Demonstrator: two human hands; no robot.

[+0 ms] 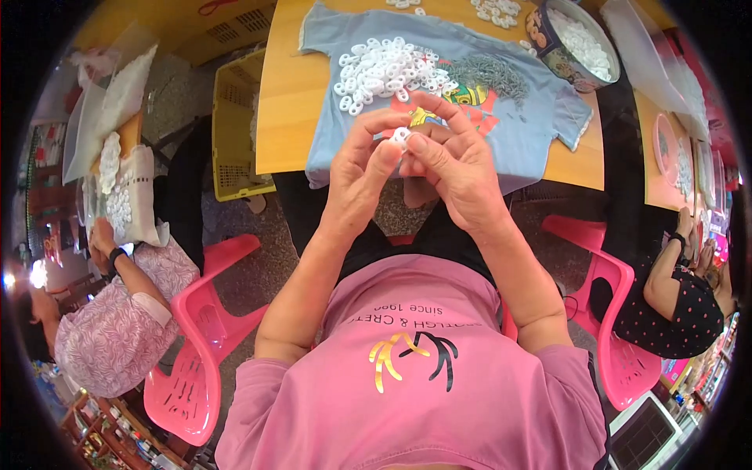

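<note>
**Two hands on a small white ring, off the worktop's near edge**

A wooden worktop [282,102] fills the upper middle of the view, above a speckled floor with pink plastic chairs [196,345] on either side. A light blue T-shirt [517,133] lies spread flat across the worktop, its hem hanging over the near edge.

The fingers [376,129] of the left hand [356,176] and those of the right hand [454,168] meet tip to tip, pinched narrow on a small white ring [401,136] held between them. The ring sits in the air just off the near edge of the worktop, in front of the shirt's hem. Whether each hand grips it or only one does cannot be told for sure; both touch it.

Just beyond the fingers, on the shirt, lies a heap of white rings [388,70], and beside it toward the right a pile of small grey metal bits [489,74]. More white rings lie at the far edge [497,9]. At the far right corner stands a round tin [576,43] filled with white pieces.

To the left of the worktop stands a yellow crate [235,133]. A person in a patterned top [110,329] sits at the lower left, another in a dotted top [677,309] at the right.
</note>
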